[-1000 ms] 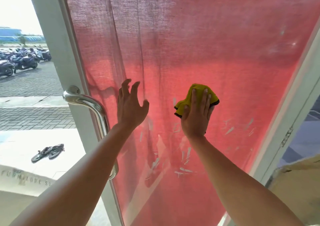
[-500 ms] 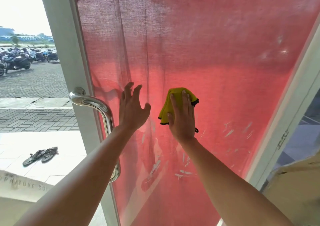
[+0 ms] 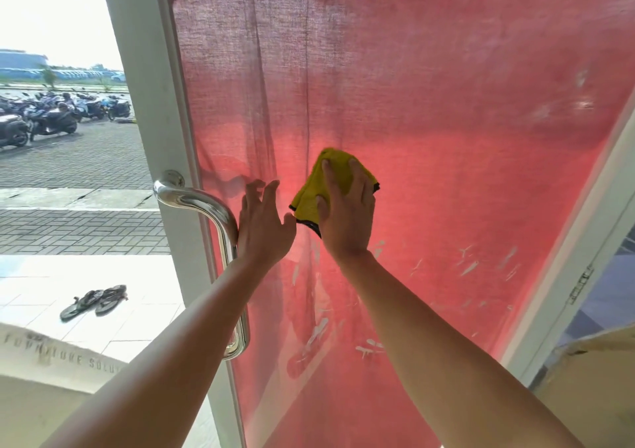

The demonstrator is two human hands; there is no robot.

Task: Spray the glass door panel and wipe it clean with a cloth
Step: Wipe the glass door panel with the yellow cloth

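Out past the door's left edge lie a pair of sandals on pale tile, with parked scooters well beyond. Next comes the white frame, and on it the steel handle, bent and running down along the frame edge.

Just right of the handle is the left hand, fingers spread and empty, palm toward the glass. Whether it actually touches the pane I cannot tell; it looks like a brace to keep the door from swinging.

Beside it, almost touching at the thumb, the right hand lies flat with fingers splayed, pressing a yellow cloth against the pane near mid-height, toward the handle side. The cloth is soft, light and bunched; it will slide and fold if held loosely, so an open palm over its middle seems the right hold, with its edges kept tucked under.

The glass is stiff, smooth and breakable, so firm but even pressure seems wise. A red curtain hangs behind it. Pale streaks mark the lower right area, toward the hinge edge, and seem not yet wiped.
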